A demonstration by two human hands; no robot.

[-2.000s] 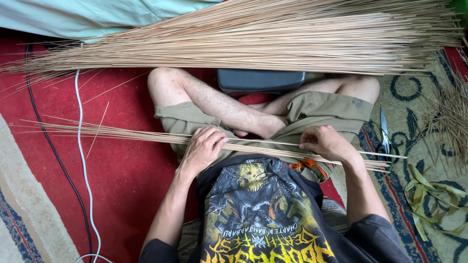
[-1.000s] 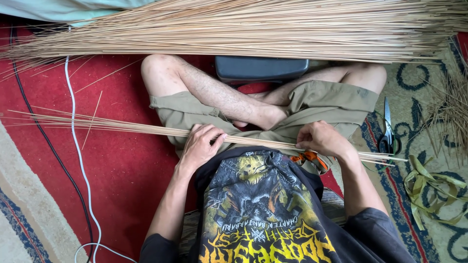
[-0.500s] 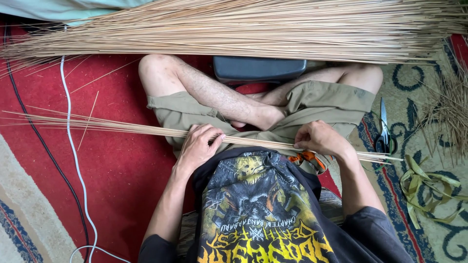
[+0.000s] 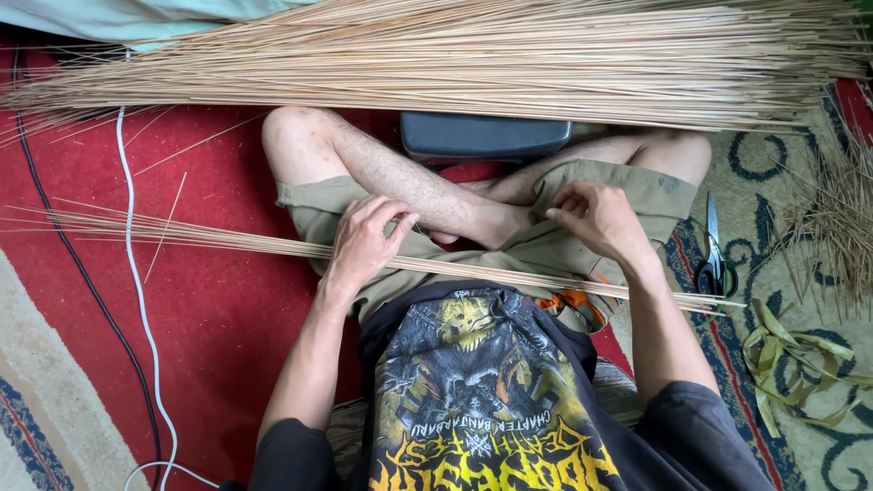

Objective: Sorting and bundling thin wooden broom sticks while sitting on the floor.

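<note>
While bundle of thin sticks (image 4: 273, 244) lies across lap, left hand (image 4: 364, 241) grip curled on it; right hand (image 4: 600, 218) loosely bent above, nothing held.

Sat on a floor covered by a red carpet (image 4: 209, 318), edged with a beige patterned border (image 4: 55, 400) at left and a beige rug with dark scrollwork (image 4: 773, 173) at right. Lit by even daylight. Backed by pale green cloth (image 4: 136, 18) along the top.
</note>
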